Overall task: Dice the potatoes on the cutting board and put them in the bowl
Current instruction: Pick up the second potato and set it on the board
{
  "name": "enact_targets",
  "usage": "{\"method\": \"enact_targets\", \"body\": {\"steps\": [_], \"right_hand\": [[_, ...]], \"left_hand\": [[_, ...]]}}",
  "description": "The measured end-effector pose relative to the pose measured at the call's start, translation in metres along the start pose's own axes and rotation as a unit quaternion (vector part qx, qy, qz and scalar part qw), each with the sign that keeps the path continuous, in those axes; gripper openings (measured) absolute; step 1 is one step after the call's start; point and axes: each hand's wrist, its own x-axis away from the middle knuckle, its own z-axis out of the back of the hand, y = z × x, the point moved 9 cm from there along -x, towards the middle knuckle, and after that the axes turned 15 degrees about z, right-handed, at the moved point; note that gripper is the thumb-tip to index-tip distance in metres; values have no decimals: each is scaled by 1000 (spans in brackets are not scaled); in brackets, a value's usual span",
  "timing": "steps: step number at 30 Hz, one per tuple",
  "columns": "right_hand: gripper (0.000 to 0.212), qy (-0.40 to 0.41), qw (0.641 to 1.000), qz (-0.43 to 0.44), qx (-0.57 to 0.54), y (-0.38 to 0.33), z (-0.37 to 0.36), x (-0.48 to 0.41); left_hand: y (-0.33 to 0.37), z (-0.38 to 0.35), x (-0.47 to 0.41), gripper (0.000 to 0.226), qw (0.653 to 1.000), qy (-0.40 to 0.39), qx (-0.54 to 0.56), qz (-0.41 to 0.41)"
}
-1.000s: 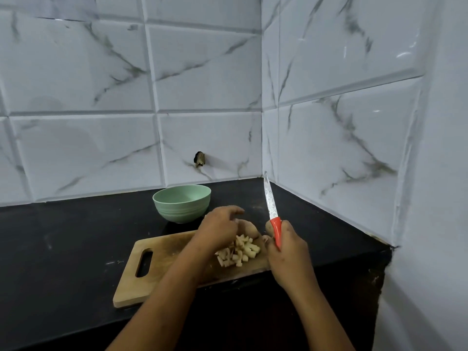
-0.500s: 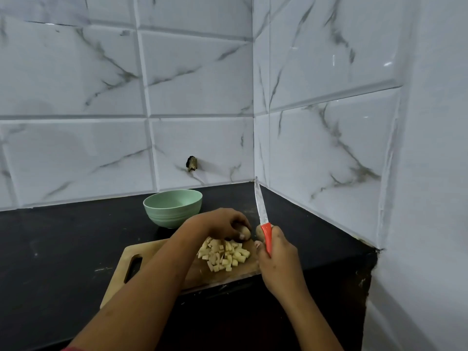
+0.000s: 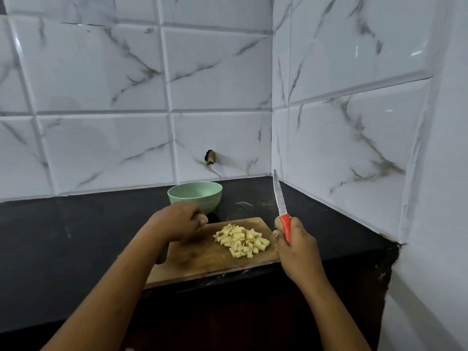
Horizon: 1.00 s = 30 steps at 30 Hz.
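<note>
A pile of pale diced potato [image 3: 241, 240] lies on the right half of the wooden cutting board [image 3: 202, 259]. My left hand [image 3: 177, 221] hovers over the board's far left part, its fingers curled round a whole brownish potato [image 3: 202, 219], just in front of the empty green bowl [image 3: 195, 196]. My right hand [image 3: 296, 247] grips the red-handled knife [image 3: 279, 198] at the board's right end, with the blade pointing up and away from the pile. My left forearm hides the board's handle end.
The board sits near the front edge of a black countertop [image 3: 76, 236]. White marble-look tiled walls [image 3: 342, 148] meet in a corner behind and to the right. A small dark hole [image 3: 210, 157] shows in the back wall above the bowl.
My left hand took the potato from beside the diced pile and carried it left, toward the bowl. The diced pile now lies uncovered. The knife stayed upright in my right hand.
</note>
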Motion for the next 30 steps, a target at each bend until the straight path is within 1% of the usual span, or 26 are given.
{"method": "enact_targets", "body": {"steps": [2,3,4,5,6,7,8,10,11,12,15,18,22,24,28,30], "right_hand": [[17,0,999,-24,-30,2,0,0],[12,4,998,-34,-45,2,0,0],[8,11,997,-40,-59,1,1,0],[8,21,996,-43,-69,-1,2,0],[10,32,995,-45,-78,-2,2,-2],[13,40,994,-51,-85,-2,0,-3],[16,44,993,-60,-89,-2,-2,-5],[20,47,991,-81,-91,-2,-7,-10],[21,47,991,-87,-87,-2,-9,-12],[22,44,992,-90,-82,-2,-10,-14],[21,17,992,-94,-78,-5,-11,-18],[20,-10,990,-103,-95,-6,-15,-22],[22,-17,979,-136,-150,-8,-34,-28],[21,-4,973,-150,-174,-7,-42,-31],[20,21,946,-209,-246,5,-51,-34],[21,21,934,-239,-267,11,-53,-35]], "left_hand": [[-3,-15,2,24,999,-28,-36,22],[-1,-19,2,25,998,-30,-40,28],[3,-21,3,28,999,-14,-43,28],[10,-18,4,31,999,19,-38,24],[21,-14,7,34,998,54,-8,15],[32,-11,12,36,996,76,52,5],[45,-9,19,38,988,79,129,-1],[65,-18,31,40,966,50,253,9],[73,-27,33,41,960,37,278,18],[79,-37,33,45,962,30,271,30],[78,-63,24,65,979,-4,165,119],[82,-66,15,69,977,-4,139,159],[87,-65,9,63,969,5,178,171],[90,-64,7,59,964,6,209,166],[94,-61,2,58,945,11,283,162],[98,-64,-2,59,938,4,303,169]]}}
